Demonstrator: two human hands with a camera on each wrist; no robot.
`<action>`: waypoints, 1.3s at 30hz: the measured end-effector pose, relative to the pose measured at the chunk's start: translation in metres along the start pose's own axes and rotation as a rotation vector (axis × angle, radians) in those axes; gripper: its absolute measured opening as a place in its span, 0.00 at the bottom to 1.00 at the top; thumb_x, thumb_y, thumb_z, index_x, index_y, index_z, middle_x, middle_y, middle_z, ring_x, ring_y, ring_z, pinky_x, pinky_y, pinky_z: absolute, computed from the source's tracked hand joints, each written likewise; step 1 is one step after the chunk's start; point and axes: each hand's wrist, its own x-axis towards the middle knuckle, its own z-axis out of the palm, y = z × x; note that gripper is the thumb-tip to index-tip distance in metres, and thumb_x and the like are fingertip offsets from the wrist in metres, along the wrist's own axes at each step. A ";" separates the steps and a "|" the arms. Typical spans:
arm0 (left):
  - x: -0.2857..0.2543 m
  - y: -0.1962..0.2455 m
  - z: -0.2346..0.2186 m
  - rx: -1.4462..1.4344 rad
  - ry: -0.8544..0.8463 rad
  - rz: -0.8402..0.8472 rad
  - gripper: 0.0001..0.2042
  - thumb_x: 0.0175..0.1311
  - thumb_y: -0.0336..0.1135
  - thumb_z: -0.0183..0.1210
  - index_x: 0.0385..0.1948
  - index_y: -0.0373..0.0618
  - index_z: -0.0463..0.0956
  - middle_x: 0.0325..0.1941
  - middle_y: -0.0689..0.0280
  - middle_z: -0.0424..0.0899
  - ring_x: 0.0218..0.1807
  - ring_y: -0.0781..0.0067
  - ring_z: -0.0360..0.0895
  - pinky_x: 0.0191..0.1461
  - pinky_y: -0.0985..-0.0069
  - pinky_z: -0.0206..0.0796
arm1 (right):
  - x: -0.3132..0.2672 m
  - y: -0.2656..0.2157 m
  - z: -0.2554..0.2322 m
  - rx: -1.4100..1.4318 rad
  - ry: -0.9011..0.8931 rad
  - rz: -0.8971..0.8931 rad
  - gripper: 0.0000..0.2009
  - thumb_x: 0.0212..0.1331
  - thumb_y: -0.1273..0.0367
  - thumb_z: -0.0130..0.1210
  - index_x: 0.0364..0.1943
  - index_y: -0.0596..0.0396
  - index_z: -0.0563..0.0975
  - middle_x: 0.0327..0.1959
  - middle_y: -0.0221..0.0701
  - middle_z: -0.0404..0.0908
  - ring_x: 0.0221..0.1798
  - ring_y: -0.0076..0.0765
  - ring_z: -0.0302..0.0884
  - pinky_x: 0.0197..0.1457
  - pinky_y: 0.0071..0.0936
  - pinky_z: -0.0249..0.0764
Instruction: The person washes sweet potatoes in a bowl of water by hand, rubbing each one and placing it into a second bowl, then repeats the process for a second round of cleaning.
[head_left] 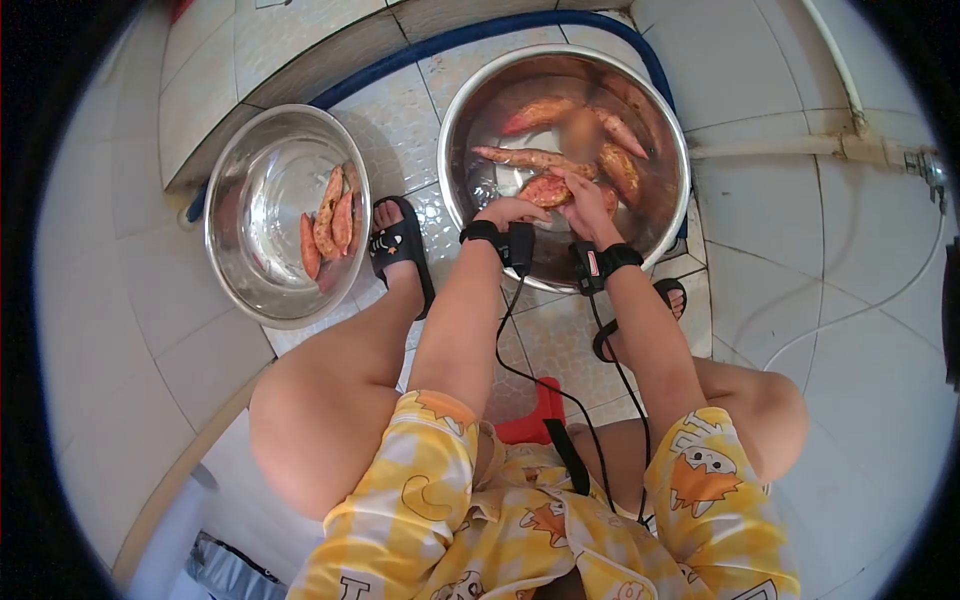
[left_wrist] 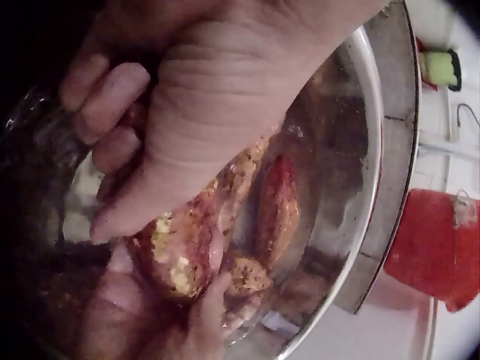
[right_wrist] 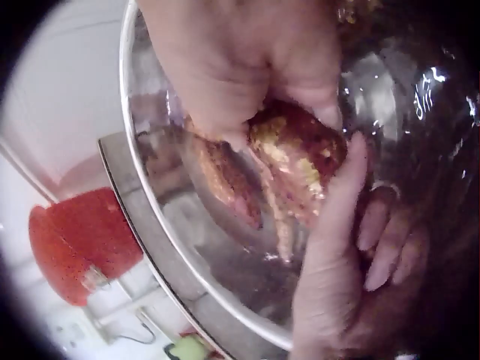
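Note:
A reddish sweet potato (head_left: 546, 190) with yellowish scraped patches is held between both hands over the large steel basin (head_left: 470, 115). My right hand (head_left: 590, 208) grips it from the right side. The left hand (head_left: 508, 212) has its thumb along the near end and its other fingers curled, as the right wrist view shows. Several other sweet potatoes lie in the basin's water, among them a long one (head_left: 525, 158) just beyond the hands and a red-tipped one (left_wrist: 277, 210). The underside of the held sweet potato is hidden by the hands.
A second steel basin (head_left: 262, 190) stands at the left with several sweet potatoes (head_left: 326, 225) at its right side. A blue hose (head_left: 430, 45) curves behind the basins. Sandalled feet (head_left: 398, 240) flank the large basin. Pipes (head_left: 780, 147) run along the right wall.

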 end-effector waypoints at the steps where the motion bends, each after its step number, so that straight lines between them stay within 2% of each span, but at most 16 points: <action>1: -0.006 0.004 0.002 -0.036 -0.027 -0.062 0.14 0.35 0.40 0.69 0.18 0.45 0.73 0.16 0.69 0.72 0.17 0.79 0.68 0.20 0.83 0.56 | -0.001 0.001 -0.003 -0.004 -0.009 -0.044 0.15 0.63 0.68 0.40 0.48 0.63 0.69 0.45 0.37 0.73 0.47 0.33 0.71 0.48 0.29 0.70; 4: 0.013 -0.011 0.006 -0.130 -0.148 -0.059 0.12 0.37 0.37 0.68 0.20 0.43 0.74 0.17 0.69 0.74 0.19 0.78 0.70 0.22 0.82 0.60 | -0.002 0.006 -0.010 -0.038 -0.006 -0.069 0.16 0.60 0.69 0.45 0.51 0.63 0.66 0.46 0.36 0.72 0.47 0.29 0.71 0.48 0.26 0.69; 5: 0.014 -0.019 0.003 -0.091 -0.050 0.042 0.13 0.34 0.33 0.68 0.22 0.40 0.75 0.20 0.68 0.76 0.24 0.75 0.74 0.29 0.79 0.65 | -0.002 0.008 -0.013 -0.054 -0.003 -0.055 0.18 0.59 0.69 0.47 0.51 0.63 0.66 0.46 0.36 0.72 0.46 0.28 0.71 0.47 0.25 0.69; 8: 0.072 -0.048 -0.007 0.461 0.507 0.396 0.17 0.29 0.32 0.68 0.27 0.39 0.76 0.24 0.64 0.79 0.29 0.68 0.77 0.36 0.75 0.68 | -0.017 -0.007 -0.006 -0.318 -0.137 0.072 0.24 0.52 0.69 0.56 0.52 0.63 0.64 0.46 0.36 0.72 0.45 0.27 0.71 0.47 0.24 0.69; 9: 0.041 -0.024 0.007 0.595 0.594 0.295 0.20 0.29 0.33 0.66 0.32 0.41 0.75 0.29 0.58 0.80 0.35 0.60 0.78 0.42 0.71 0.68 | -0.020 -0.015 -0.001 -0.448 -0.117 0.088 0.26 0.48 0.69 0.58 0.52 0.63 0.64 0.45 0.36 0.72 0.45 0.28 0.71 0.47 0.24 0.69; 11: 0.029 -0.015 0.018 0.714 0.655 0.338 0.20 0.32 0.34 0.65 0.32 0.40 0.74 0.32 0.55 0.79 0.37 0.56 0.77 0.42 0.69 0.68 | -0.024 -0.024 0.007 -0.708 -0.074 0.119 0.30 0.40 0.68 0.63 0.50 0.63 0.64 0.44 0.35 0.72 0.44 0.30 0.72 0.47 0.25 0.69; 14: 0.031 -0.015 0.027 0.919 0.751 0.378 0.17 0.37 0.33 0.62 0.33 0.40 0.72 0.34 0.53 0.78 0.39 0.53 0.76 0.42 0.65 0.68 | -0.008 -0.006 -0.016 -1.003 -0.159 -0.028 0.34 0.32 0.67 0.65 0.48 0.63 0.63 0.40 0.40 0.74 0.44 0.36 0.73 0.46 0.29 0.70; 17: 0.024 -0.014 0.032 1.022 0.759 0.417 0.15 0.41 0.32 0.60 0.33 0.41 0.70 0.35 0.52 0.77 0.40 0.52 0.75 0.42 0.62 0.68 | -0.002 -0.003 -0.007 -1.454 -0.108 -0.110 0.34 0.28 0.66 0.65 0.46 0.62 0.63 0.38 0.46 0.75 0.43 0.45 0.74 0.45 0.36 0.70; 20: 0.017 -0.005 0.036 1.024 0.725 0.389 0.15 0.43 0.29 0.58 0.35 0.41 0.69 0.36 0.53 0.76 0.41 0.53 0.75 0.43 0.61 0.68 | 0.002 0.004 0.006 -1.618 0.037 -0.019 0.34 0.26 0.65 0.65 0.45 0.60 0.63 0.39 0.51 0.73 0.43 0.53 0.73 0.45 0.39 0.70; 23: 0.017 -0.006 0.032 1.038 0.694 0.437 0.15 0.43 0.28 0.57 0.37 0.43 0.68 0.36 0.55 0.76 0.40 0.54 0.75 0.42 0.62 0.68 | 0.011 0.011 0.006 -1.653 0.019 -0.103 0.31 0.25 0.66 0.64 0.41 0.59 0.65 0.37 0.50 0.75 0.41 0.54 0.73 0.44 0.37 0.71; 26: 0.009 -0.004 0.033 1.105 0.673 0.520 0.16 0.44 0.28 0.57 0.37 0.44 0.66 0.35 0.56 0.76 0.38 0.52 0.75 0.41 0.62 0.68 | 0.024 0.017 -0.014 -1.473 -0.126 -0.300 0.29 0.22 0.64 0.64 0.37 0.60 0.69 0.32 0.49 0.76 0.38 0.52 0.74 0.41 0.35 0.72; 32: 0.005 -0.001 0.031 1.069 0.708 0.610 0.16 0.42 0.29 0.59 0.35 0.45 0.66 0.33 0.54 0.77 0.38 0.51 0.74 0.39 0.61 0.66 | 0.039 0.006 -0.024 -1.210 -0.382 -0.244 0.27 0.20 0.62 0.65 0.33 0.61 0.75 0.25 0.43 0.78 0.30 0.35 0.76 0.36 0.28 0.71; 33: 0.005 -0.002 0.029 1.036 0.725 0.632 0.15 0.42 0.29 0.59 0.34 0.45 0.66 0.32 0.54 0.77 0.38 0.51 0.74 0.39 0.62 0.66 | 0.028 -0.010 -0.015 -1.135 -0.421 -0.079 0.24 0.30 0.64 0.66 0.38 0.58 0.74 0.31 0.35 0.78 0.33 0.25 0.74 0.37 0.24 0.71; 36: 0.008 -0.006 0.020 0.870 0.716 0.669 0.14 0.42 0.28 0.58 0.33 0.45 0.68 0.30 0.53 0.77 0.38 0.52 0.74 0.38 0.62 0.66 | 0.011 -0.024 -0.005 -0.542 -0.499 0.168 0.21 0.42 0.69 0.62 0.44 0.58 0.71 0.38 0.30 0.76 0.40 0.22 0.72 0.41 0.21 0.71; 37: 0.010 -0.007 0.017 0.847 0.694 0.672 0.12 0.42 0.29 0.58 0.32 0.44 0.71 0.30 0.53 0.78 0.38 0.51 0.74 0.39 0.63 0.66 | 0.008 -0.027 -0.007 -0.475 -0.529 0.294 0.20 0.50 0.72 0.58 0.48 0.60 0.67 0.43 0.29 0.73 0.44 0.23 0.71 0.44 0.21 0.70; 39: 0.017 -0.011 0.009 0.818 0.605 0.670 0.12 0.42 0.30 0.59 0.32 0.44 0.73 0.31 0.53 0.78 0.38 0.51 0.74 0.40 0.64 0.66 | 0.004 -0.026 -0.011 -0.345 -0.510 0.364 0.20 0.49 0.72 0.57 0.48 0.61 0.67 0.42 0.30 0.73 0.43 0.23 0.71 0.44 0.21 0.70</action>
